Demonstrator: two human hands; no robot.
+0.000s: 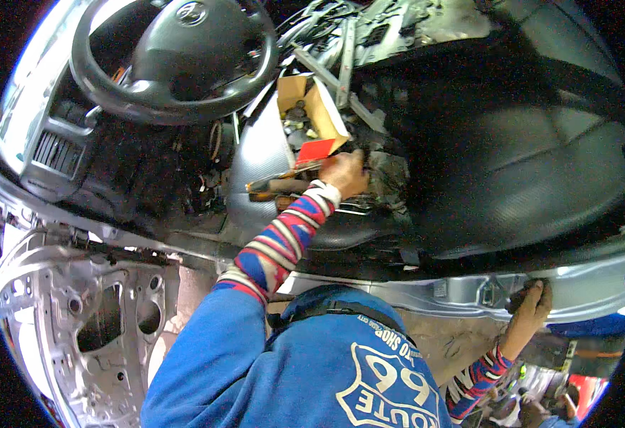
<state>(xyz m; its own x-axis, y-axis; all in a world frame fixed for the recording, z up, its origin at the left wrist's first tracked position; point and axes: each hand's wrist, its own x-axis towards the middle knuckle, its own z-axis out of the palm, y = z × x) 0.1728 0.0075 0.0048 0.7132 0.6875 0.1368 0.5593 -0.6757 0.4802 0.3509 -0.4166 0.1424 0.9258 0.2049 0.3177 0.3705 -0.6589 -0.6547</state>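
Observation:
My left hand (345, 174) reaches over the driver's seat (259, 153), below an open cardboard box (325, 118) with a red flap (315, 151). Small dark and pale parts (298, 121) lie inside the box. Beside that hand rests a brownish rod-like piece (287, 186) among other tools; its fingers are blurred and partly hidden, so I cannot tell what they touch. Down at the right, my right hand (533, 310) is at the silver door sill, its fingers closed round a dark object (518, 295) whose kind I cannot make out.
A black steering wheel (173, 107) stands at the upper left. Metal strips (346, 60) and loose wiring lie beyond the box. The other seat (533, 164) fills the right. A stripped silver door panel (95, 307) hangs at the lower left.

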